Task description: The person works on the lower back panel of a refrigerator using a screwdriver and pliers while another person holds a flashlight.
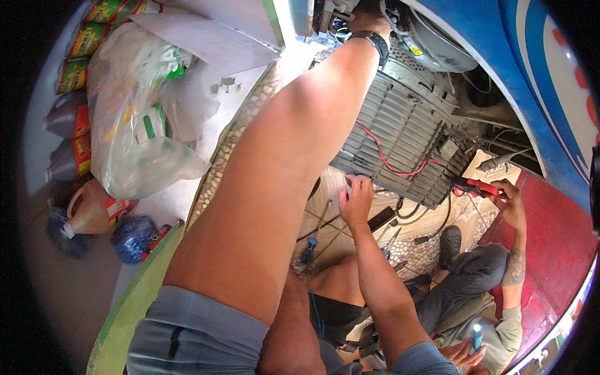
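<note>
Plainly, a plastic bag is seen at 10 o'clock. The right hand is held at 3 o'clock; well apart, the left hand is half-hidden at 1. Neither's grip can be told. A slatted grille is seen at 2, and a red tool is held at 3 by a co-worker's hand.

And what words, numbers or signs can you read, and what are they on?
I won't copy the words, but here's where print shows:
Green, yellow and red packets: bold lettering.
Dark bottles: red labels, too small to read.
Tan jug: red-and-white label, too blurred.
Grey rounded housing: yellow sticker, symbol too small.
Blue-and-white panel: red shapes, unclear whether letters.
</note>
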### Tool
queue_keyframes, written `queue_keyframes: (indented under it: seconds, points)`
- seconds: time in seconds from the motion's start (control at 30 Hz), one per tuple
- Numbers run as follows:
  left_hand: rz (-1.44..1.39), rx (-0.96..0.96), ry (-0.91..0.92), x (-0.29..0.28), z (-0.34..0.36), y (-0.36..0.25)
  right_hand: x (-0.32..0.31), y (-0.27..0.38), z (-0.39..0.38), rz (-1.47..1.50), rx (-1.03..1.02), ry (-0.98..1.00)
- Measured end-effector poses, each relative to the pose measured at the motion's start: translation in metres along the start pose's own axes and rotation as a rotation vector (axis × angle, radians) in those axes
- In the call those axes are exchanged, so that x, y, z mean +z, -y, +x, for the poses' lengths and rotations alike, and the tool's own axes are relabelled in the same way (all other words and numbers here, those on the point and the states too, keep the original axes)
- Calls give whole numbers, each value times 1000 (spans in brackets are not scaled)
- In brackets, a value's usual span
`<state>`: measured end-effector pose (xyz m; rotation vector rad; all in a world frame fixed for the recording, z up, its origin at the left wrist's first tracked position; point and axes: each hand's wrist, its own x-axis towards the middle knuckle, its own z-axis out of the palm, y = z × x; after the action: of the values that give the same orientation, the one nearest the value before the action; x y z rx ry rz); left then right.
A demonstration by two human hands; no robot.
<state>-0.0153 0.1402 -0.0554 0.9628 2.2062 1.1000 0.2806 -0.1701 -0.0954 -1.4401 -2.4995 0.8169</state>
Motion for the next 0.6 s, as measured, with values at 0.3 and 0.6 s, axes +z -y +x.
queue_keyframes:
  seconds: [0.3,0.6]
  points:
    - [-33,-16,35,6,1,2,2,-6,-1,-13,16,-19]
    - [-437,-179,294,-18,-25,-44,-8,-17,0,-30,60,-25]
